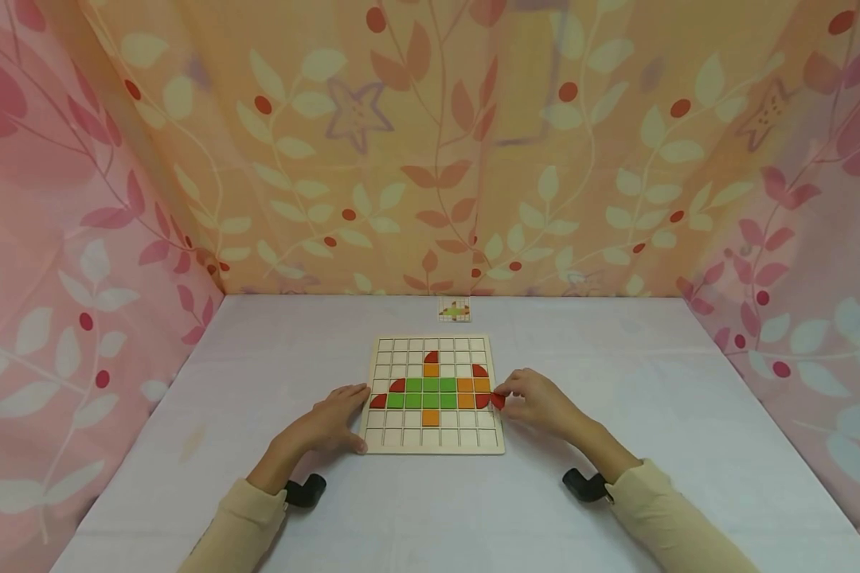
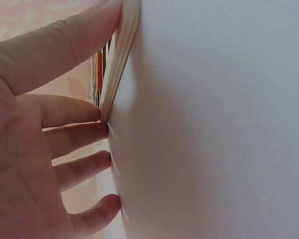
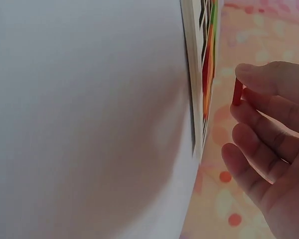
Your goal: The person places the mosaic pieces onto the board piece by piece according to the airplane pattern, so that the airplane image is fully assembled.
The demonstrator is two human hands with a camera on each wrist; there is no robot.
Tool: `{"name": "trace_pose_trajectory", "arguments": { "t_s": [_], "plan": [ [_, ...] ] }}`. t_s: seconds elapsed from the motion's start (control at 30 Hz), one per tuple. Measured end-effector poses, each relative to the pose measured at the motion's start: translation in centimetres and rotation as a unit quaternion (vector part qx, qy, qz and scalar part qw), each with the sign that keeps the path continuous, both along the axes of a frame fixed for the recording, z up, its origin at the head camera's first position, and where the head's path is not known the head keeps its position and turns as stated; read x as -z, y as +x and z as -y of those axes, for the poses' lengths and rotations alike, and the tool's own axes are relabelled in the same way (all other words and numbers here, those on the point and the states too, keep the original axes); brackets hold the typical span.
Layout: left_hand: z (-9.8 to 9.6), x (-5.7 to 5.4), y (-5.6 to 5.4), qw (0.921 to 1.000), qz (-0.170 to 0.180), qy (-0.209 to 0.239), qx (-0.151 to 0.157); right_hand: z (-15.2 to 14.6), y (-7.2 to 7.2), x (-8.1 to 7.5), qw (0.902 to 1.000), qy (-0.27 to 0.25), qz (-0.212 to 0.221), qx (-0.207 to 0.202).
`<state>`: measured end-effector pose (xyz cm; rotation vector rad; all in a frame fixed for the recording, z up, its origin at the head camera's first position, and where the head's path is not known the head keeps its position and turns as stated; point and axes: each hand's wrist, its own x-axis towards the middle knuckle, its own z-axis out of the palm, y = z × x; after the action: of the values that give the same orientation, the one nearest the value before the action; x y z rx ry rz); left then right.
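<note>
A square wooden grid board (image 1: 466, 438) lies on the table. Green square tiles (image 1: 431, 385), orange square tiles (image 1: 431, 418) and red quarter-round tiles (image 1: 397, 386) form a shape across its middle. At the board's left edge is my left hand (image 1: 332, 418), its thumb near the front corner and its fingers spread along the side; the left wrist view shows the thumb and fingertips against the wooden edge (image 2: 120, 59). My right hand (image 1: 541, 404), by the right edge, pinches a red tile (image 3: 237, 92) between thumb and fingertips, held above the table beside the board.
Behind the board lies a small card (image 1: 455, 309) printed with a coloured grid pattern. A white cloth (image 1: 258, 358) covers the table. Floral curtains (image 1: 294, 199) hang at the back and both sides. Black camera mounts (image 1: 306, 490) sit on both wrists.
</note>
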<state>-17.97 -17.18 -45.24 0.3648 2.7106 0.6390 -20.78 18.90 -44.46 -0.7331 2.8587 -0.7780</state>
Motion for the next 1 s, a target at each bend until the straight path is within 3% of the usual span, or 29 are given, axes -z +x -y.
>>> {"name": "trace_pose_trajectory", "arguments": {
  "t_s": [0.33,0.47,0.67,1.0],
  "plan": [
    [0.0,-0.1,0.0,1.0,0.0,-0.008,-0.001,3.7,0.7,0.0,0.9917,0.001,-0.057,-0.115],
    [-0.1,-0.1,0.1,1.0,-0.002,-0.007,-0.002,5.1,1.1,0.1,0.99,0.0,-0.058,-0.128],
    [-0.1,0.0,0.1,1.0,0.003,-0.004,-0.008,6.8,1.6,0.7,0.9858,0.045,-0.05,-0.154],
    [-0.2,-0.1,0.2,1.0,0.003,-0.005,-0.007,8.5,2.0,1.0,0.9787,0.044,-0.067,-0.189]
  ]
}}
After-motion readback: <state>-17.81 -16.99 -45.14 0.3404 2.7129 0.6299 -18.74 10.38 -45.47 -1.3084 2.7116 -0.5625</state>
